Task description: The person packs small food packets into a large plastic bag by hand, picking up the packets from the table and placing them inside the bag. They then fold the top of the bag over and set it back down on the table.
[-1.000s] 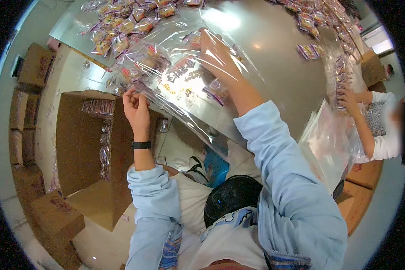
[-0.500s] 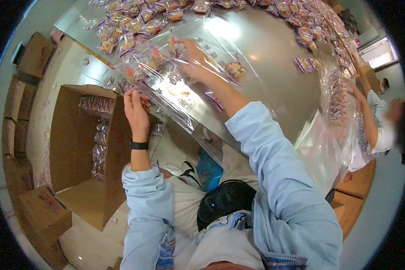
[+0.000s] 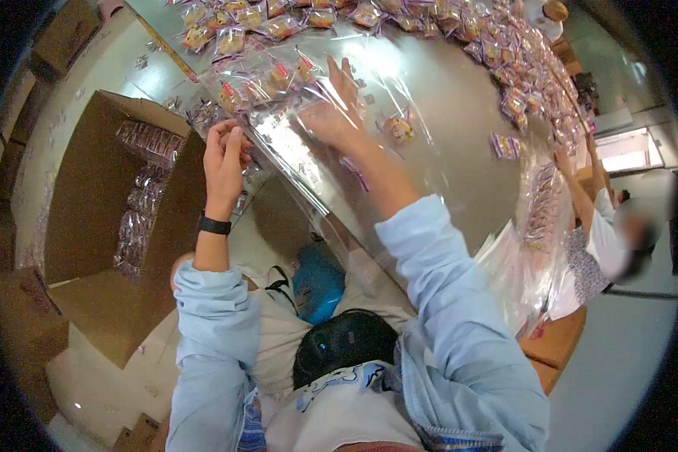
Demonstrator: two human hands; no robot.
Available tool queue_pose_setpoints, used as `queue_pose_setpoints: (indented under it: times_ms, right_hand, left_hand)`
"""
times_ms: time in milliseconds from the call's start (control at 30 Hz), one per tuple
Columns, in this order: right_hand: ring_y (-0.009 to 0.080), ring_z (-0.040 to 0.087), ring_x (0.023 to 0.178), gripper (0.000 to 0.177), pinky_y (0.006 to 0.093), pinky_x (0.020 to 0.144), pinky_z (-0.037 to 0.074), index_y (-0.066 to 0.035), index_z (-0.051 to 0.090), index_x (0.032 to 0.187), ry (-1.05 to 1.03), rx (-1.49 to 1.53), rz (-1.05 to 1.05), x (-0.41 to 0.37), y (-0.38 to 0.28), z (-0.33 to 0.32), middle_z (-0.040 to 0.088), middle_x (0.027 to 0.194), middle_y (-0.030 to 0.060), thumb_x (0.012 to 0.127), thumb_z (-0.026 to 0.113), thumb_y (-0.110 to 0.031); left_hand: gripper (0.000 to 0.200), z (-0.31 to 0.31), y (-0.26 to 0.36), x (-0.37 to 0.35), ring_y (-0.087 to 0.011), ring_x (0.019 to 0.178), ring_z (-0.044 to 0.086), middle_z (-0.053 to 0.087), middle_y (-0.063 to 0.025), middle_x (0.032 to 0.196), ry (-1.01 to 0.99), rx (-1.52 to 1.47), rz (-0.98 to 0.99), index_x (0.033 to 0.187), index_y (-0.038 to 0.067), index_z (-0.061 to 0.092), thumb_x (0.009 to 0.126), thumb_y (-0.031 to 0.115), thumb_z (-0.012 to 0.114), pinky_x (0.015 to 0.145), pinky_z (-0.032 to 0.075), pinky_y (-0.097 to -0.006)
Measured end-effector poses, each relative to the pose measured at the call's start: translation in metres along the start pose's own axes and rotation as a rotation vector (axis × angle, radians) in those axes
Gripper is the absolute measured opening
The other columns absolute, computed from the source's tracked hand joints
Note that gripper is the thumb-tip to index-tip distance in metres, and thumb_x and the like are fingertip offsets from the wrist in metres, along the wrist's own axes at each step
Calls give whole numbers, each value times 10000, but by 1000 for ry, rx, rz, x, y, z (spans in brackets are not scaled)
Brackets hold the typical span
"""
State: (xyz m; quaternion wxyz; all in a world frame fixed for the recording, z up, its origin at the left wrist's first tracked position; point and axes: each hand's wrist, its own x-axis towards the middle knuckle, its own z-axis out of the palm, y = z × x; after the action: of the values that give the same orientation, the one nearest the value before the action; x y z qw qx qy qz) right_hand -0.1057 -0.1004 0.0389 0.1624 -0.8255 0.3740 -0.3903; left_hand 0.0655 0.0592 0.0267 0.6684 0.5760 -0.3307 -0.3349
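A large clear plastic bag (image 3: 297, 162) lies across the metal table's near edge, with printing on it and glare over its middle. Several wrapped snack packets (image 3: 279, 73) show in a row at its far left part. My left hand (image 3: 224, 160), with a black band on the wrist, has its fingers curled at the bag's left edge, seemingly gripping the film. Over the bag's middle, my right hand (image 3: 337, 111) has its fingers stretched out and apart, close to the packets. A single round wrapped snack (image 3: 400, 129) sits to the right of that hand.
An open cardboard box (image 3: 83, 218) with rows of packed snacks (image 3: 132, 233) stands at left. A heap of wrapped snacks (image 3: 497, 60) lines the table's far side. At right, a co-worker's arm (image 3: 576, 184) reaches beside a filled clear bag (image 3: 539, 196) and stacked plastic bags (image 3: 497, 260).
My right hand's fingers have swung from pointing left over the packets to pointing up and apart. My left hand stays at the bag's edge. The view has shifted slightly.
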Motion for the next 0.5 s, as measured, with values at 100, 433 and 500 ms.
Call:
queue_pose_setpoints:
  times_ms: [100,433,500]
  right_hand:
    - [527,162,1478,1137,552,1219,203,-133,252,1572,-78,-28,37,-2,-34,-4,131,1610,325,644,874,-344]
    - [488,266,1460,383,572,1191,214,-196,762,1113,173,56,-198,6,-27,57,350,1567,244,781,830,-374]
    - [505,287,1442,346,577,1161,274,-172,763,1086,178,153,-163,8,-26,57,325,1569,274,789,814,-340]
  left_hand:
    - [341,2,-2,-2,-81,718,555,621,-13,860,-16,15,32,1257,28,521,997,220,628,628,452,-233]
    - [625,-6,2,-8,-123,927,559,598,-47,1102,-97,85,155,1404,44,405,889,194,725,821,453,-280]
    - [626,-7,-1,-7,-122,920,556,596,-47,1097,-93,61,154,1407,43,402,889,191,721,825,449,-278]
